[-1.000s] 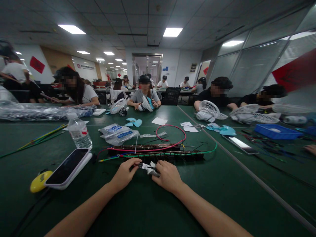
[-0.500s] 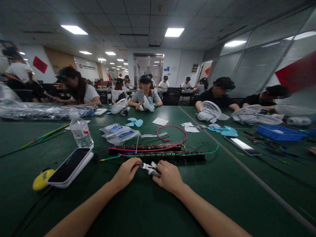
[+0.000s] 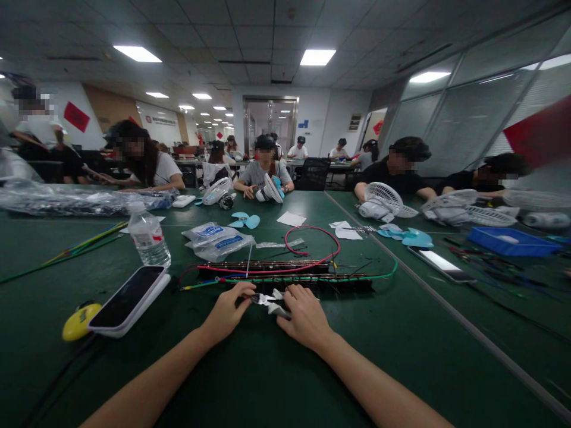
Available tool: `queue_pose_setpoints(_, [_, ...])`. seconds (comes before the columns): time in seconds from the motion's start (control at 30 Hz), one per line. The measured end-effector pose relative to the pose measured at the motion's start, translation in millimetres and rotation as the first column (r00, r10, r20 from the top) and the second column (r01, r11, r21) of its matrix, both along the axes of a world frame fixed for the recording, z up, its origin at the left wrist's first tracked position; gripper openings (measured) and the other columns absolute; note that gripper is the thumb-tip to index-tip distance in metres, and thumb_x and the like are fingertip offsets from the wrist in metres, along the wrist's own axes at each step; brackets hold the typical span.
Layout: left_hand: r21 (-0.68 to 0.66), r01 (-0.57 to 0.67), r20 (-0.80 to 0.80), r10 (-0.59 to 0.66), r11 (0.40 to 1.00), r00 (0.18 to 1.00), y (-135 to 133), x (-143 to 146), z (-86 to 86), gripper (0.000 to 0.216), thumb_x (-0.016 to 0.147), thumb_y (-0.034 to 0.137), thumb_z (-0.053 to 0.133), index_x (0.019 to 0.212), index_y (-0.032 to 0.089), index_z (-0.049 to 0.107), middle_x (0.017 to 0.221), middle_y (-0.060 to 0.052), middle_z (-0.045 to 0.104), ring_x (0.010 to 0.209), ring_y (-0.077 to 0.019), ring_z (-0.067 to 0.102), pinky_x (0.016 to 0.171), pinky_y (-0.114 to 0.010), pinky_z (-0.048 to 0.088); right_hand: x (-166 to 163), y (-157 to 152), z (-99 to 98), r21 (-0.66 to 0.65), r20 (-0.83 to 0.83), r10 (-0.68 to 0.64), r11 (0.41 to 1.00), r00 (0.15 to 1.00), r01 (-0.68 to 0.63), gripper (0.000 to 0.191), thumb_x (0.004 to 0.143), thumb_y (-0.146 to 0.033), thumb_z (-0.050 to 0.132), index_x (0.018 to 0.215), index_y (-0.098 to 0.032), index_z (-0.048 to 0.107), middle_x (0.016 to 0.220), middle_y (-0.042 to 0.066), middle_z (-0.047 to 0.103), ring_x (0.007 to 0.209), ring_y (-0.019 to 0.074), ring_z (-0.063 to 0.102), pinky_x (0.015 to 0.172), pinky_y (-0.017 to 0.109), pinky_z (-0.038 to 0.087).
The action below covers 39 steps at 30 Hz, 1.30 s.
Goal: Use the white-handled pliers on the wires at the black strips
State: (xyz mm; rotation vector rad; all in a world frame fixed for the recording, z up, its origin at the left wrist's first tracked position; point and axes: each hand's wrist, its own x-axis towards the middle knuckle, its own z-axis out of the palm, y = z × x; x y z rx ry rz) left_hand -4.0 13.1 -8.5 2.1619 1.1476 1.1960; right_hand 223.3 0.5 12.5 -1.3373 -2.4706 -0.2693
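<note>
My right hand (image 3: 307,316) is closed around the grey-and-white handles of a pair of pliers (image 3: 279,310), whose metal jaws point left. At the jaw end, my left hand (image 3: 229,312) is closed in a pinch; a small dark bit shows at its fingertips, too small to name. Just beyond both hands lie two long dark strips (image 3: 307,284) with copper-coloured edges. A red wire (image 3: 338,242) loops up over them and a green wire (image 3: 395,268) curves round their right end. An upright white cable tie (image 3: 248,261) stands at the strips.
To the left are a phone (image 3: 127,300), a yellow round object (image 3: 80,322) and a water bottle (image 3: 149,238). Plastic bags (image 3: 217,242) and a blue fan blade (image 3: 244,220) lie farther back. At right are another phone (image 3: 439,264) and a blue tray (image 3: 513,241). Co-workers sit around.
My hands and the pliers stay almost in place; my right fingers have shifted slightly over the handle. The view moves a little. Across the table, a co-worker's hand has come off the fan.
</note>
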Motion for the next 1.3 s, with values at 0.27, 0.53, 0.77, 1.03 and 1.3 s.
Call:
queue_pose_setpoints(0.27, [0.008,-0.008,0.024,0.008,1.0,1.0,1.1,0.4,-1.4,0.022,0.085,0.013,0.051,0.105,0.02,0.055,0.098,-0.004,0.066,0.091,-0.0176,0.066,0.085,-0.033,0.052,-0.3,0.1,0.6,-0.008,-0.006,0.006,1.0,1.0,-0.006,0.027,0.074,-0.035,0.062,0.093,-0.017,0.055,0.098,0.008,0.055,0.094,0.0235,0.046,0.08,0.034,0.034])
queue_pose_setpoints(0.53, [0.014,-0.01,0.025,0.01,1.0,1.0,0.8,0.6,-0.7,0.019,0.084,0.013,0.052,0.102,0.02,0.056,0.096,-0.003,0.066,0.09,-0.018,0.067,0.083,-0.032,0.053,-1.9,1.3,-0.5,-0.027,0.011,-0.024,0.999,1.0,0.025,0.023,0.074,-0.036,0.063,0.086,-0.017,0.056,0.091,0.006,0.057,0.084,0.0206,0.049,0.072,0.031,0.034])
queue_pose_setpoints(0.77, [-0.01,0.001,0.003,-0.001,1.0,1.0,0.2,1.9,-0.6,0.023,0.083,0.009,0.053,0.103,0.02,0.056,0.096,-0.003,0.067,0.089,-0.0182,0.066,0.083,-0.033,0.053,-1.1,-0.5,-0.9,-0.034,0.02,-0.061,0.997,0.998,0.062,0.021,0.074,-0.038,0.062,0.082,-0.019,0.058,0.088,0.005,0.058,0.08,0.0188,0.05,0.069,0.029,0.035])
queue_pose_setpoints(1.03, [0.038,0.031,-0.065,-0.028,0.999,0.998,2.0,0.3,-1.2,0.023,0.084,0.012,0.052,0.105,0.019,0.058,0.101,-0.005,0.065,0.09,-0.0187,0.063,0.083,-0.034,0.052,-2.3,-3.8,6.1,-0.075,0.041,-0.074,0.994,0.996,0.077,0.021,0.075,-0.039,0.06,0.082,-0.019,0.06,0.088,0.005,0.061,0.08,0.0184,0.053,0.065,0.028,0.036])
queue_pose_setpoints(1.3, [0.088,0.052,-0.14,-0.039,0.995,0.989,2.0,1.2,2.9,0.018,0.087,0.011,0.049,0.097,0.02,0.061,0.095,-0.004,0.066,0.089,-0.0185,0.062,0.083,-0.033,0.05,-3.4,-5.4,6.0,-0.09,0.058,-0.1,0.99,0.993,0.105,0.022,0.077,-0.04,0.058,0.084,-0.02,0.061,0.089,0.005,0.061,0.08,0.0189,0.054,0.063,0.027,0.035])
